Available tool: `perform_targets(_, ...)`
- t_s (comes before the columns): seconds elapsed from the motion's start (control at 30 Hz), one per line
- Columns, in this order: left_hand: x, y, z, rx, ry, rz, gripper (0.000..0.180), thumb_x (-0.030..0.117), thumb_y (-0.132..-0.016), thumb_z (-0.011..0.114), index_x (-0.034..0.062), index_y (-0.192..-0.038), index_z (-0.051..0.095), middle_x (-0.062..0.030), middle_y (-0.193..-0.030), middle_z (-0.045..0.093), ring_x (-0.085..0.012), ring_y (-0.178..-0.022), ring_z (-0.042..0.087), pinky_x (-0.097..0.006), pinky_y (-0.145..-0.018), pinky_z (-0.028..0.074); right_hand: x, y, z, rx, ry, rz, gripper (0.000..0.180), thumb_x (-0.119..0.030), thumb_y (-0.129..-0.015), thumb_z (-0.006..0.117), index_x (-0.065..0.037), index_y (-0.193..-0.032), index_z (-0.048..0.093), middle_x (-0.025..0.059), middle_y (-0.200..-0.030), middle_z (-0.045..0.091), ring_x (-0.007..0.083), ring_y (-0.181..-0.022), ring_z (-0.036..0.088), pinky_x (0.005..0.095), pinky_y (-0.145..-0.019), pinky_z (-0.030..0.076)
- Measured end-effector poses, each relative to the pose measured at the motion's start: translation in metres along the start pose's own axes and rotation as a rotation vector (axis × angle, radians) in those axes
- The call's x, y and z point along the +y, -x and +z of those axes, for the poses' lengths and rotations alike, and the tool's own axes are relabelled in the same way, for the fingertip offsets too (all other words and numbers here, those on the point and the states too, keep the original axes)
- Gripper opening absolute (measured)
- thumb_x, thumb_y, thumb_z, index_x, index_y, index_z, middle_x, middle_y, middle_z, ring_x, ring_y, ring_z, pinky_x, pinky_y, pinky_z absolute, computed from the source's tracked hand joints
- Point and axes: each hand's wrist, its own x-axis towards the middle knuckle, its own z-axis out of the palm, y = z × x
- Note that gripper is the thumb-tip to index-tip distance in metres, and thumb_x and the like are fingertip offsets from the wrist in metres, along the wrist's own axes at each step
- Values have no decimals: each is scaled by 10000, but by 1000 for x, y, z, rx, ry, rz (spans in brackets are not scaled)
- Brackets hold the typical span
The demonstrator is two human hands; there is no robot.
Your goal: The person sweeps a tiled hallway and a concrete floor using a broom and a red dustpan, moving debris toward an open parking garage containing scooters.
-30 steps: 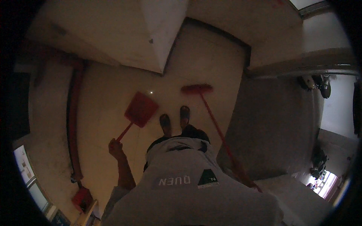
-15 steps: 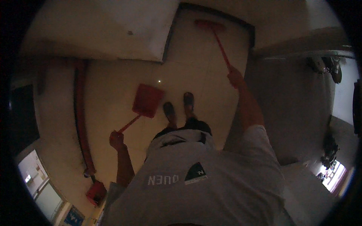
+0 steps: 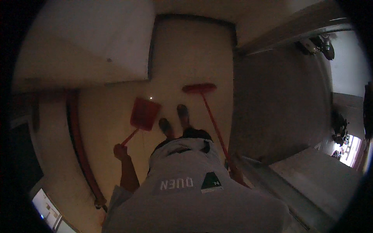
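Observation:
My left hand [image 3: 121, 152] is closed around the handle of a red long-handled dustpan [image 3: 145, 114], whose pan is low over the floor to the left of my feet. On the right side, my right hand [image 3: 235, 174] grips the handle of a red broom [image 3: 199, 88]; dim light and my body partly obscure the fingers. The broom's wide head is on the floor a little ahead and to the right of my shoes [image 3: 182, 112]. Broom head and dustpan are apart, with my feet behind the gap between them.
A pale wall corner [image 3: 148, 77] juts in ahead on the left. A dark red pipe-like strip [image 3: 74, 116] runs along the left wall. To the right, beyond the pale floor [image 3: 194, 50], lies a darker grey surface [image 3: 276, 105] with several dark objects at its far side.
The broom head has been drawn back from the far corner toward my feet, my right hand pulling back to my side. The dustpan stays to the left of my feet; my view has shifted.

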Motion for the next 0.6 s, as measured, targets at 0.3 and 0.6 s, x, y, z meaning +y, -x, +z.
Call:
perform_targets(0.3, -3, 9, 6, 106, 64, 55, 117, 185, -744, 649, 80, -756, 599, -80, -760, 602, -255, -685, 613, -385, -606, 513, -59, -143, -84, 209, 53, -136, 559, -124, -810, 554, -162, -1343, 389, 167, -974, 590, 327, -851, 593, 443, -745, 483)
perform_targets(0.6, -28, 29, -30, 149, 768, -56, 160, 134, -736, 695, 41, -696, 572, -75, -692, 561, -222, -616, 557, -343, -583, 483, -203, -377, -263, 518, 167, -330, 492, -133, -825, 544, -140, -1306, 441, 156, -1017, 592, 330, -881, 593, 435, -768, 487)
